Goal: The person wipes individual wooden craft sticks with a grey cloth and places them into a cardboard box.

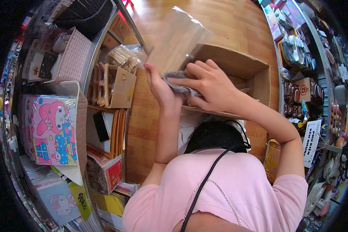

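My left hand (163, 89) is closed around the lower end of a clear plastic packet (178, 38) with pale wood-coloured contents. The packet stands tilted up and is blurred, so its exact contents do not show. My right hand (212, 83) grips a crumpled grey cloth (178, 79) and presses it at the packet's lower end, close against my left palm. Beneath both hands, an open cardboard box (255, 73) sits on the floor; its contents are mostly hidden.
On the left, shelves hold a box of wooden items (120, 87), bagged wooden sticks (123, 56), a phone (101, 127) and cartoon-printed packs (50, 129). Packaged goods (294, 50) fill the right-hand shelf. A black bag (216, 137) lies before my chest.
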`<state>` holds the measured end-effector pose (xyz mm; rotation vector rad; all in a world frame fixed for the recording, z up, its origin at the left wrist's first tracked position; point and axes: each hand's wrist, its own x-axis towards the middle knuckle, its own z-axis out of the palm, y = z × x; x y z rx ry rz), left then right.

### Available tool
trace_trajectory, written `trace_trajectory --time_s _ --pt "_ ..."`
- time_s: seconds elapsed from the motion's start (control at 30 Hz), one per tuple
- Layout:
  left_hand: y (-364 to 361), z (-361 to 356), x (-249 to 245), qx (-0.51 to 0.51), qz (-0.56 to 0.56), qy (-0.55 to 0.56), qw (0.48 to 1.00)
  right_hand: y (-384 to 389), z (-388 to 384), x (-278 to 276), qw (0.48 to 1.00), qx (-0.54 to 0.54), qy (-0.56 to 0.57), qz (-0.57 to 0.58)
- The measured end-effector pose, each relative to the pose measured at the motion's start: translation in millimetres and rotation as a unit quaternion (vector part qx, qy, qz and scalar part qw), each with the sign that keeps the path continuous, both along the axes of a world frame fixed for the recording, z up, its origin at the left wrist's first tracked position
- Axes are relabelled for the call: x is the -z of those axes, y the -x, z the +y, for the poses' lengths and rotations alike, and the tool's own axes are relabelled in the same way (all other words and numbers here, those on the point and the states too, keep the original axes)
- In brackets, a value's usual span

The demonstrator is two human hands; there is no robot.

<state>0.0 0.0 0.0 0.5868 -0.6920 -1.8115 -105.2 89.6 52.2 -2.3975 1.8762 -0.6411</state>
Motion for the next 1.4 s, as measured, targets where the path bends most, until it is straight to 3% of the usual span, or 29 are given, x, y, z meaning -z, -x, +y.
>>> trace_trajectory --time_s 0.1,0.17,0.2,0.23,0.27,0.3,0.37,0.4,0.43,0.5,0.53,0.57,0.67,0.77,0.83,0.87,0.9,0.97,1.0,1.1,1.17,1.2,1.27,1.33,1.4 --pt "-1.6 -2.6 -18.1 -0.092 0.033 0.011 0.995 24.1 6.9 -5.9 1.0 -0.008 -0.006 0.004" --pt "-3.8 2.5 -32.4 -0.163 0.03 0.116 0.979 44.1 1.7 -6.5 0.98 0.111 -0.068 -0.149" --pt "-5.8 0.5 -27.4 -0.164 0.03 0.116 0.979 44.6 -1.0 -7.2 0.98 0.11 -0.068 -0.149" --pt "-8.1 -3.5 -16.9 -0.177 -0.043 0.25 0.951 44.7 -3.2 -8.1 0.921 0.172 -0.068 -0.342" --pt "-9.6 -6.7 -11.9 -0.185 -0.115 0.377 0.9 46.0 -4.9 -9.1 0.821 0.226 -0.063 -0.521" --pt "-10.8 -6.2 -14.8 -0.184 -0.114 0.378 0.9 48.8 -6.0 -15.3 0.755 0.198 -0.105 -0.616" --pt "-15.1 -3.3 -26.9 0.045 -0.066 0.518 0.851 68.4 1.5 8.1 0.723 0.073 -0.117 -0.677" --pt "-19.0 -9.7 -37.5 -0.025 -0.19 0.645 0.74 76.3 5.5 8.3 0.618 0.001 -0.205 -0.759" --pt "-22.4 -13.0 -36.3 -0.025 -0.19 0.644 0.741 74.7 2.0 12.6 0.607 0.052 -0.199 -0.767" --pt "-26.8 -15.9 -32.7 -0.057 -0.274 0.689 0.669 77.9 -0.2 14.9 0.494 0.058 -0.256 -0.829" --pt "-27.0 -12.5 -32.7 -0.057 -0.266 0.642 0.717 73.6 -0.7 15.3 0.464 0.027 -0.255 -0.848" --pt "-27.4 -13.8 -30.8 -0.055 -0.268 0.642 0.717 66.9 -1.8 14.8 0.432 -0.005 -0.253 -0.866" --pt "-23.7 -19.9 -24.2 -0.101 -0.294 0.629 0.712 57.7 0.5 24.4 0.449 0.007 -0.215 -0.867" --pt "-19.8 -21.1 -23.2 -0.095 -0.333 0.616 0.708 58.3 7.9 24.9 0.409 -0.053 -0.203 -0.888" --pt "-17.3 -22.6 -17.0 -0.101 -0.344 0.591 0.722 59.7 12.5 23.9 0.345 -0.161 -0.201 -0.903" --pt "-16.3 -23.0 -14.9 -0.108 -0.356 0.567 0.735 63.4 11.3 25.7 0.39 -0.191 -0.214 -0.875" --pt "-15.4 -22.1 -15.1 -0.109 -0.356 0.566 0.735 60.8 13.7 23.2 0.39 -0.191 -0.215 -0.875" --pt "-14.1 -19.1 -15.9 -0.076 -0.384 0.587 0.709 47.8 20.3 10.7 0.592 0.123 -0.193 -0.773" --pt "-14.2 -18.6 -16.2 -0.075 -0.385 0.586 0.709 41.3 17.6 1.9 0.58 0.172 -0.2 -0.771" --pt "-13.6 -15.5 -18.2 -0.086 -0.423 0.608 0.666 41.7 15.0 10.3 0.553 0.183 -0.154 -0.798" --pt "-13.4 -5.2 -21.1 -0.14 -0.392 0.429 0.801 48.4 15.4 15.9 0.539 0.161 -0.126 -0.817" --pt "-14.8 2.1 -22.6 -0.14 -0.392 0.43 0.801 50.7 15.8 17.0 0.524 0.138 -0.097 -0.835" --pt "-15.9 18.3 -25.1 -0.039 -0.351 0.315 0.881 50.1 15.8 10.7 0.508 0.117 -0.072 -0.85" --pt "-1.9 36.6 -24.7 -0.01 -0.314 0.303 0.9 48.4 14.7 12.5 0.469 0.092 -0.039 -0.877" --pt "13.9 57.1 -23.0 0.048 -0.239 0.274 0.93 41.0 14.7 14.4 0.47 0.069 -0.06 -0.878"
